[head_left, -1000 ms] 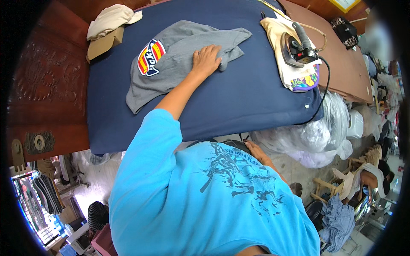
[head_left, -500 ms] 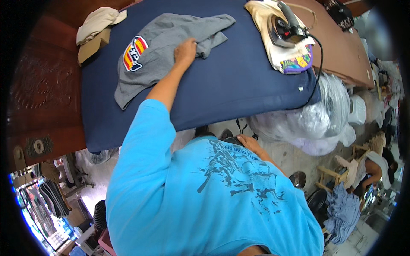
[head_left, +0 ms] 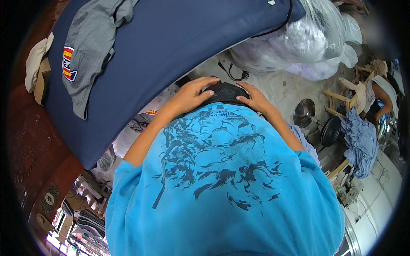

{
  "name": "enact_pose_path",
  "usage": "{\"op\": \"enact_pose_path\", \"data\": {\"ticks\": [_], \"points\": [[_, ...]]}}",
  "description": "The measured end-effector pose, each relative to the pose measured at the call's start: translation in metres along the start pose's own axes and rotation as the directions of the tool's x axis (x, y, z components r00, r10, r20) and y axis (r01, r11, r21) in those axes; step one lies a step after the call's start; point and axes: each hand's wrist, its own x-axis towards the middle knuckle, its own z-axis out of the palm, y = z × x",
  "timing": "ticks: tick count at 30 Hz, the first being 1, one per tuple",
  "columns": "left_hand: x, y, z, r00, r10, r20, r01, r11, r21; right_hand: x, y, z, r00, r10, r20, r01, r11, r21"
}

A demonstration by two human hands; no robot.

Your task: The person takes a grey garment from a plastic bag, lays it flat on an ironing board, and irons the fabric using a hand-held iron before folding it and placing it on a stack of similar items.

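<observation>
Both my hands are in front of my waist, one on each side of a black mesh-like item, seemingly a waist pouch [head_left: 226, 93]. My left hand [head_left: 191, 94] lies at its left side, its thumb spread from the stretched fingers, with the fingertips at the pouch's edge. At the right side is my right hand [head_left: 255, 99], its thumb and fingers also apart and touching the pouch. Neither hand is visibly closed around it. A grey garment [head_left: 92, 47] with a red, yellow and white patch lies on the navy padded table [head_left: 145, 47], away from both hands.
Clear plastic-wrapped bundles [head_left: 294, 45] stand beyond the table's right end. A cardboard box [head_left: 40, 81] with cream cloth [head_left: 38, 57] is at the far left. On the right are blue cloth [head_left: 358, 141], a round black base [head_left: 331, 131] and another person's arm [head_left: 384, 100].
My left hand has left the grey garment and come down to the pouch; my right hand is also on it. The view has turned and dropped, putting the iron out of sight.
</observation>
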Motion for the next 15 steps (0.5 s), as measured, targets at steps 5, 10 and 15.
{"op": "enact_pose_path", "data": {"ticks": [5,10,15], "points": [[0.015,-0.028,0.044,0.977,0.087,0.196,-0.159,0.906,0.393,-0.020,0.000,0.008,0.989,0.147,0.015,-0.144,0.931,0.337],[0.006,-0.027,0.049,0.982,0.014,0.189,-0.098,0.892,0.442,-0.030,0.010,0.011,0.988,0.156,0.009,-0.145,0.898,0.415],[0.004,-0.044,0.056,0.979,0.083,0.186,-0.164,0.864,0.477,-0.036,0.009,0.013,0.989,0.145,-0.015,-0.126,0.903,0.411]]}}
